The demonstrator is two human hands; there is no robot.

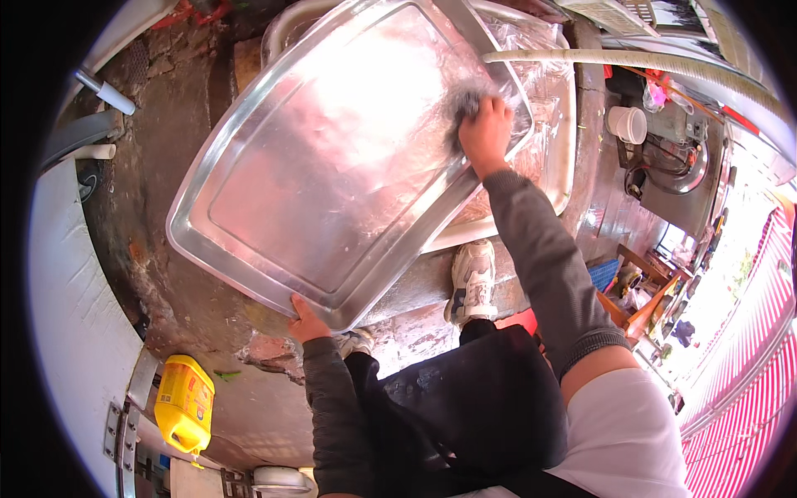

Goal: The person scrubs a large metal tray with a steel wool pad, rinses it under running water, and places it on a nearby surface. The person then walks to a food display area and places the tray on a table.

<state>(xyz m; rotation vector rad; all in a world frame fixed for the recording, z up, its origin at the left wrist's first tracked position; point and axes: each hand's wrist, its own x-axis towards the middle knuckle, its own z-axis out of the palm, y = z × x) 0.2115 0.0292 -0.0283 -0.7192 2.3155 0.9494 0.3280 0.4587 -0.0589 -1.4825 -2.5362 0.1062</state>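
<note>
A large rectangular metal tray [274, 199] lies tilted across a white plastic tub [563, 155], which has clear plastic wrap in it. My left hand [308, 320] grips the tray's rim at its near corner, thumb on top and fingers hidden below. On the tray's right part, my right hand [489, 134] holds a dark scouring pad [467, 106] against the metal; a greyish smear surrounds it. Bright glare covers the tray's upper middle. A ribbed pale hose [579, 56] reaches over the tray's right edge.
A yellow plastic jug [185, 404] stands on the floor at lower left, near a white panel [81, 299]. One shoe [473, 280] is close to the tub. At right are a white bucket [627, 124], a metal worktop and a blue basket [603, 274]. A metal basin [280, 479] sits at the bottom.
</note>
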